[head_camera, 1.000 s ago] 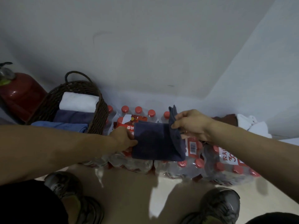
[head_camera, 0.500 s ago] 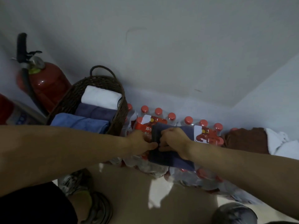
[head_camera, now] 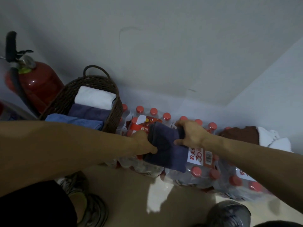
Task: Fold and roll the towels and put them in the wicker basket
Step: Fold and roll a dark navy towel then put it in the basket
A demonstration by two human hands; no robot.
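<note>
A dark blue towel [head_camera: 165, 149] lies partly rolled on top of shrink-wrapped packs of water bottles [head_camera: 205, 167]. My left hand [head_camera: 144, 143] grips its left end, and my right hand [head_camera: 190, 135] grips the rolled far part with fingers curled over it. The wicker basket [head_camera: 113, 115] stands to the left against the wall. Inside it lie a white rolled towel [head_camera: 94, 97], a purple rolled towel [head_camera: 89, 112] and a light blue rolled towel [head_camera: 75, 121]. A brown towel [head_camera: 241, 134] and a white towel [head_camera: 270, 138] lie in a heap at the right.
A red fire extinguisher [head_camera: 34, 84] stands left of the basket by the wall. The bottle packs fill the corner between two walls. My two shoes [head_camera: 88, 203] stand on the beige floor below.
The towel's flap was folded over from the right, then both hands met at its middle. Now the hands are apart again on a thicker roll. The view has shifted left.
</note>
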